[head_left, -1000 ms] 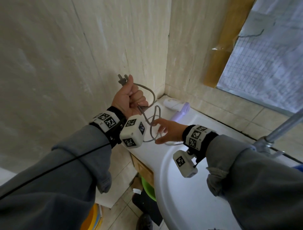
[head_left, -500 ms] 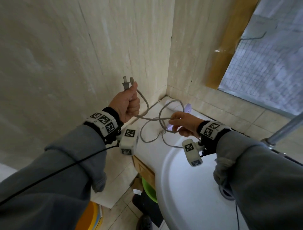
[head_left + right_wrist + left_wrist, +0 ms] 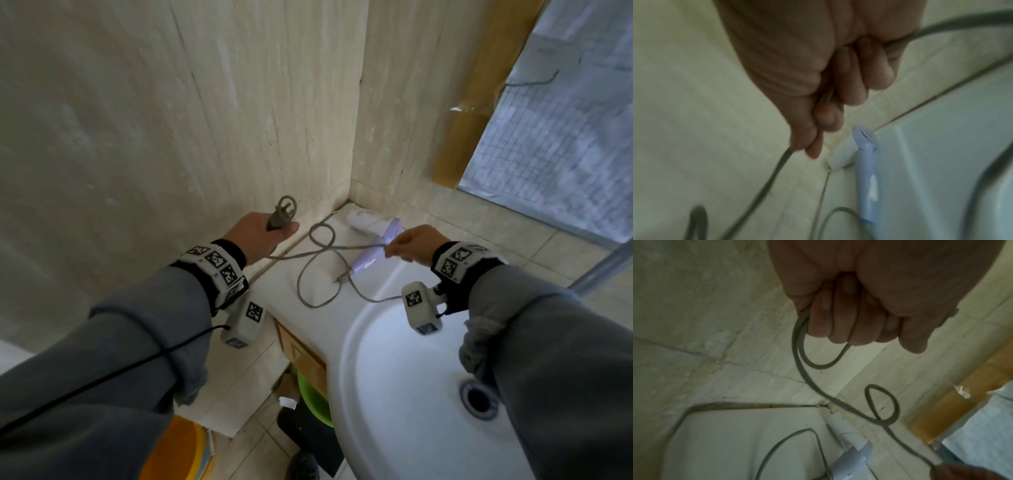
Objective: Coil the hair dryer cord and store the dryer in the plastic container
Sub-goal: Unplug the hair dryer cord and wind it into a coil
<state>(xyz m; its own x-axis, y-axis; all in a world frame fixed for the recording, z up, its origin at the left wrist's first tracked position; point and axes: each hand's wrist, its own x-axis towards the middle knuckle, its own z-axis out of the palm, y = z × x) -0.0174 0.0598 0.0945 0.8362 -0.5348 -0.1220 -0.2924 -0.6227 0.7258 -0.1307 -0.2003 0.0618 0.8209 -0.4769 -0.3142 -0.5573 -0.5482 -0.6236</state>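
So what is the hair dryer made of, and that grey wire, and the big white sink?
The hair dryer looks like smooth plastic, white and pale purple, with a moulded grille. The wire seems rubbery or soft plastic: matte grey, and it bends into loose loops. The sink looks like glazed ceramic, white and shiny, though that could be plastic too.

We work in a tight corner: tiled walls [image 3: 171, 120] close the far and left sides, so our left hand [image 3: 255, 234] sits just beside the left one. The cord [image 3: 318, 253] stretches between both hands and crosses itself in a loop, barring the way down to the counter [image 3: 284, 287] between them. The dryer [image 3: 373, 236] lies against the back wall, below our right hand [image 3: 412, 245]. Slack cord sprawls on the counter toward the basin [image 3: 376, 377], whose bowl gives open room nearer us.
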